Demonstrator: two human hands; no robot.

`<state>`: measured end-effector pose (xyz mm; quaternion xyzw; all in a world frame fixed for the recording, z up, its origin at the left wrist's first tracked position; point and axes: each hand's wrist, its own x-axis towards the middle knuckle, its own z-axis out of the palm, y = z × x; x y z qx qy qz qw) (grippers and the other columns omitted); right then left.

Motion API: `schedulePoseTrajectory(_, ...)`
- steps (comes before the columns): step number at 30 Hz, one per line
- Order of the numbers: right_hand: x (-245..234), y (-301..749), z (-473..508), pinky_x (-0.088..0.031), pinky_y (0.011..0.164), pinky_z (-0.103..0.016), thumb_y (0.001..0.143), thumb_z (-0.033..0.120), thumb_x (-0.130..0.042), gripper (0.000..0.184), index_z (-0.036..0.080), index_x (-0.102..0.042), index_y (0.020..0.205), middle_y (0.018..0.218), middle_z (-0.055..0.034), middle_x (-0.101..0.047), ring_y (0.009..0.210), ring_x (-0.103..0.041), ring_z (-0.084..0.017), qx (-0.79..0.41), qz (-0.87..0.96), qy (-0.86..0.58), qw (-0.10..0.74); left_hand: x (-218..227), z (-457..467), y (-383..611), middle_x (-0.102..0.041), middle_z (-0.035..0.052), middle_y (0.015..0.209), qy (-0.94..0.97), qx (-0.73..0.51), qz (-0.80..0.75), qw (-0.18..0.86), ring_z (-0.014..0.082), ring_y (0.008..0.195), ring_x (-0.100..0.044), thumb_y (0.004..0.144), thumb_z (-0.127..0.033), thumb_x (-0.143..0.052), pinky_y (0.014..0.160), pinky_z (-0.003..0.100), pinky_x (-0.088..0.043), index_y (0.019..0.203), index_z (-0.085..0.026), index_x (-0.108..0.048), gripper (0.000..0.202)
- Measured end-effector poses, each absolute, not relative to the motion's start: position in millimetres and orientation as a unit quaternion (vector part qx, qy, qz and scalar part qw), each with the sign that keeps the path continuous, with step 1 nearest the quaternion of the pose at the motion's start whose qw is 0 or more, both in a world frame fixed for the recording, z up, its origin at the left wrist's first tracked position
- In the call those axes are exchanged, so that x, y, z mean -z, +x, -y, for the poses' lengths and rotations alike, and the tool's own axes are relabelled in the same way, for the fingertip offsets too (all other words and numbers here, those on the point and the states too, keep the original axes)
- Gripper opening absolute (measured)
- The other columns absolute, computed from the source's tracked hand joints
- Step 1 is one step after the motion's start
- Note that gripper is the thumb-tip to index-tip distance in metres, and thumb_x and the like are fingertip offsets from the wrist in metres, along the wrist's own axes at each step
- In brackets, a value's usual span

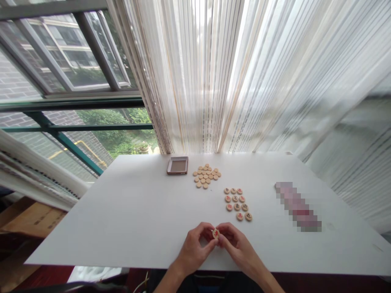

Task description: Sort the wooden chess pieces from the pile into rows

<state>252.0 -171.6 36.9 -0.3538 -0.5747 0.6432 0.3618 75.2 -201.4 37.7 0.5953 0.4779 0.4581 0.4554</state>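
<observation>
Between the fingertips of both hands is a round wooden Chinese chess piece (216, 234), its red character facing me. My left hand (195, 246) pinches it from the left, and my right hand (236, 244) pinches it from the right, close to the table's front edge. Just beyond my right hand, several face-up chess pieces (235, 199) with red or black characters stand in rows of up to three. Farther back lies a loose cluster of pieces (205, 176) whose upper faces look blank.
A shallow open box (177, 160) sits at the back of the white table (128, 211), left of the cluster. On the right lies a blurred-out pinkish object (297, 206). Striped curtains (201, 81) hang behind the table, beside a window (67, 53).
</observation>
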Motion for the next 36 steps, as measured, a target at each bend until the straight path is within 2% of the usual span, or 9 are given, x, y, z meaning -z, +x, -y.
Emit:
schedulePoseTrajectory(7, -33.1, 253.3, 172.1, -0.053, 0.077, -0.033, 0.092, 0.041, -0.061, 0.024, 0.021, -0.063, 0.104, 0.096, -0.0059, -0.069, 0.083, -0.064, -0.019, -0.638, 0.574, -0.360, 0.367, -46.5, 203.0, 75.2, -0.072, 0.0047, 0.087, 0.601, -0.457, -0.465, 0.463, 0.0172, 0.080, -0.070, 0.091, -0.032, -0.061, 0.077, 0.027, -0.056, 0.107, -0.019, -0.060, 0.020)
schedulePoseTrajectory(16, -32.4, 252.9, 174.3, -0.053, 0.089, -0.037, 0.090, 0.039, -0.064, 0.025, 0.020, -0.062, 0.107, 0.104, -0.0084, -0.069, 0.096, -0.066, -0.023, -0.618, 0.596, -0.358, 0.367, -40.9, 203.4, 74.3, -0.073, 0.0061, 0.088, 0.595, -0.458, -0.473, 0.461, 0.0172, 0.080, -0.069, 0.092, -0.035, -0.060, 0.076, 0.026, -0.055, 0.107, -0.018, -0.059, 0.023)
schedulePoseTrajectory(29, -30.0, 251.2, 175.4, -0.054, 0.087, -0.036, 0.091, 0.038, -0.062, 0.025, 0.021, -0.061, 0.110, 0.103, -0.0078, -0.069, 0.093, -0.067, -0.022, -0.610, 0.600, -0.358, 0.374, -44.6, 203.3, 72.8, -0.072, 0.0068, 0.092, 0.592, -0.452, -0.460, 0.484, 0.0170, 0.083, -0.069, 0.094, -0.034, -0.057, 0.079, 0.026, -0.054, 0.110, -0.017, -0.057, 0.023)
schedulePoseTrajectory(36, -33.0, 247.3, 182.1, -0.054, 0.078, -0.030, 0.094, 0.037, -0.057, 0.022, 0.021, -0.062, 0.107, 0.095, -0.0058, -0.067, 0.084, -0.065, -0.019, -0.522, 0.665, -0.384, 0.372, -34.1, 198.8, 76.4, -0.070, 0.0027, 0.074, 0.562, -0.458, -0.502, 0.471, 0.0144, 0.068, -0.066, 0.090, -0.037, -0.063, 0.066, 0.022, -0.051, 0.096, -0.016, -0.059, 0.022)
